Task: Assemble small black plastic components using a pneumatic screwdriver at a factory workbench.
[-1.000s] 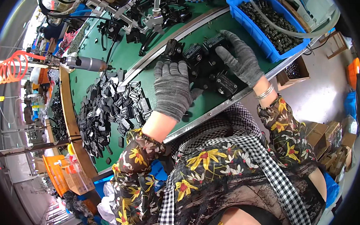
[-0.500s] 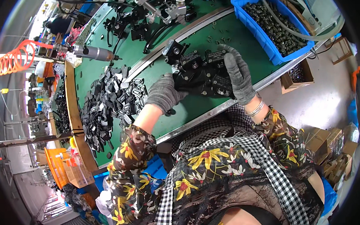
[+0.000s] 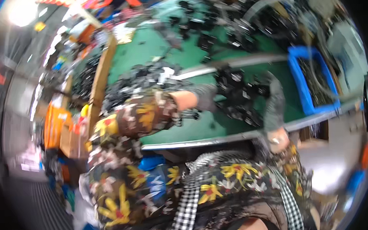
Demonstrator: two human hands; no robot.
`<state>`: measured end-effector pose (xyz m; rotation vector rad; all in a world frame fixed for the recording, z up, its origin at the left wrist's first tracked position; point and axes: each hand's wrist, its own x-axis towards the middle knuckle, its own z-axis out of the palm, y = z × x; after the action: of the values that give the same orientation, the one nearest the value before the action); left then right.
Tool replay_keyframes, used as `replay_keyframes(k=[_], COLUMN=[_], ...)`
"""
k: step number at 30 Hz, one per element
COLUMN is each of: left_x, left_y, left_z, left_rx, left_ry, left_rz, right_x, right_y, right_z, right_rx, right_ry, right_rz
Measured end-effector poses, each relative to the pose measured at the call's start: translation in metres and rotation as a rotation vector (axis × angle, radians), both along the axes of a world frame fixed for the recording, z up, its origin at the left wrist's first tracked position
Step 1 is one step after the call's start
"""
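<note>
A cluster of black parts with small shiny metal spots [image 3: 241, 95] is between my two hands over the green table; motion blur hides their exact kind. My left hand [image 3: 206, 96], in a grey knit glove, closes on the cluster's left side. On the right side my right hand [image 3: 275, 102], gloved the same way, presses against the parts with its fingers pointing away from me. A few dark pieces [image 3: 189, 114] lie just below my left wrist.
A heap of small black pieces [image 3: 135, 82] covers the table's left part. A metal rail [image 3: 231, 65] crosses the green table [image 3: 172, 134]. At the right stands a blue bin [image 3: 303, 83] of small parts. More black assemblies [image 3: 207, 42] lie beyond the rail.
The view has swung and blurred, so the table and bin appear shifted rightward. My left forearm now reaches more sideways across the table. The black parts remain between both hands.
</note>
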<state>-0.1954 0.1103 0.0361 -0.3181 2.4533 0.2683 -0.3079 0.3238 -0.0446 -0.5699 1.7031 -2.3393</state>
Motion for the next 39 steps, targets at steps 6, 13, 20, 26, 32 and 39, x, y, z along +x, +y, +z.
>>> replay_keyframes(k=[6,13,20,26,32,39], left_x=[0.113,0.233,0.267,0.405,0.348,0.183], left_y=[0.003,-0.073,-0.306,-0.522,-0.591,-0.413], left_z=[-0.001,-0.045,0.045,0.113,0.104,0.067], left_rx=[0.400,0.766,0.085,-0.418,-1.322,-0.681], left_ry=[0.403,1.253,1.121,1.494,1.041,1.718], left_rz=[0.454,1.052,1.573,1.292,1.577,0.704], right_x=[0.020,0.056,0.042,0.050,0.048,0.085], right_y=[0.006,0.017,0.016,0.002,0.027,-0.007], right_z=[0.047,-0.002,-0.081,-0.074,-0.090,-0.018], right_rx=[0.064,0.377,0.959,1.035,1.149,1.054], right_ry=[0.436,0.590,0.479,0.835,0.916,1.068], right_rz=[0.107,0.259,0.862,0.779,0.736,0.411])
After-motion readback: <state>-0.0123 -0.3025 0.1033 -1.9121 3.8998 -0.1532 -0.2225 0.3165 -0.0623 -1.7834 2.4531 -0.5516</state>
